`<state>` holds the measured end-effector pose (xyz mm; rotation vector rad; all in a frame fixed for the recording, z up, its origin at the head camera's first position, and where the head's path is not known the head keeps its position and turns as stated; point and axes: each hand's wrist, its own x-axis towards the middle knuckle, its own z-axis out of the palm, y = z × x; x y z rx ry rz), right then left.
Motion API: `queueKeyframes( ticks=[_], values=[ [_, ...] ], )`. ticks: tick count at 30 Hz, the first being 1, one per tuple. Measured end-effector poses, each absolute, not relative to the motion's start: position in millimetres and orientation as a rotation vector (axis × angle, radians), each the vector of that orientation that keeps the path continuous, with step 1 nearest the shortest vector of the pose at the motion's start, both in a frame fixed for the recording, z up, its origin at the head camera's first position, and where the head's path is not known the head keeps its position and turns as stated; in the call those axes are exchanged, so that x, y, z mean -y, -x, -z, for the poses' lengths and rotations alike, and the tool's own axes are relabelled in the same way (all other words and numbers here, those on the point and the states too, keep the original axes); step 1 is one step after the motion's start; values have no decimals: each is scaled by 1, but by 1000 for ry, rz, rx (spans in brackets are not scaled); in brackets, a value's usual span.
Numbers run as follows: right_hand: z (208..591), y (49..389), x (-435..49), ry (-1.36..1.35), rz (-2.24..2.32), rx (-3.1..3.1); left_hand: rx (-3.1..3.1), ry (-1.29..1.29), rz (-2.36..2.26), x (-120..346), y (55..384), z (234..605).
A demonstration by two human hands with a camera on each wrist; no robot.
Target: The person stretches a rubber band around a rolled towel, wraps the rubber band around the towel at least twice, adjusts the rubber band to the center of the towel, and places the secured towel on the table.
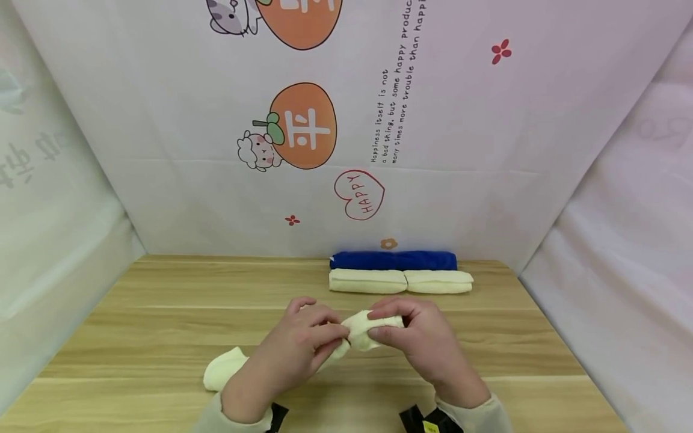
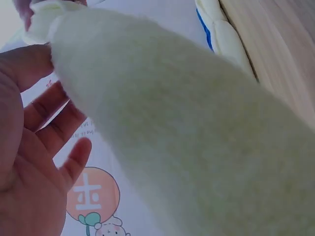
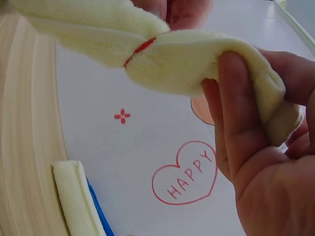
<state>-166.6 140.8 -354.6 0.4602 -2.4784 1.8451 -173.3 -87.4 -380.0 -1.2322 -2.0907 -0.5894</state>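
A pale cream rolled towel point(image 1: 360, 328) is held up off the wooden table by both hands. Around its middle, in the right wrist view, runs a thin red band point(image 3: 141, 51) that draws the cloth in. My left hand point(image 1: 298, 343) pinches the towel close to that band. At the far end, my right hand point(image 1: 425, 340) grips the roll between thumb and fingers. The towel's other half slants down past the left wrist, its loose end showing beyond the forearm. In the left wrist view this half, close and blurred, fills much of the picture.
Along the table's point(image 1: 178, 307) back edge lies a blue rolled towel point(image 1: 392, 261), with another cream roll point(image 1: 368, 281), cinched in the middle, right in front of it. Printed white cloth point(image 1: 444, 204) stands behind, and white cloth walls flank both sides.
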Motion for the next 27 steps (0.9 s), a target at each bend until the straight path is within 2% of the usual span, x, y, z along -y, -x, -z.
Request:
queueKeyframes(
  ticks=[4,11,15,18,24,27],
  values=[
    [357,167,-139,-402,-1925,2446,2144,1213,554,86,172,382],
    [356,175,-144,-65,-2068,2335,2197,1263,556,89,169,381],
    [357,182,-153,31,-2134,2260,2267,1206,591,98,171,379],
    [357,182,-158,-71,-2022,2407,2339,1120,608,101,173,379],
    [359,175,-161,-793,-1465,2583,2473,906,753,101,176,381],
    [356,171,-158,-951,-1409,2460,2525,838,843,101,176,380]
  ],
)
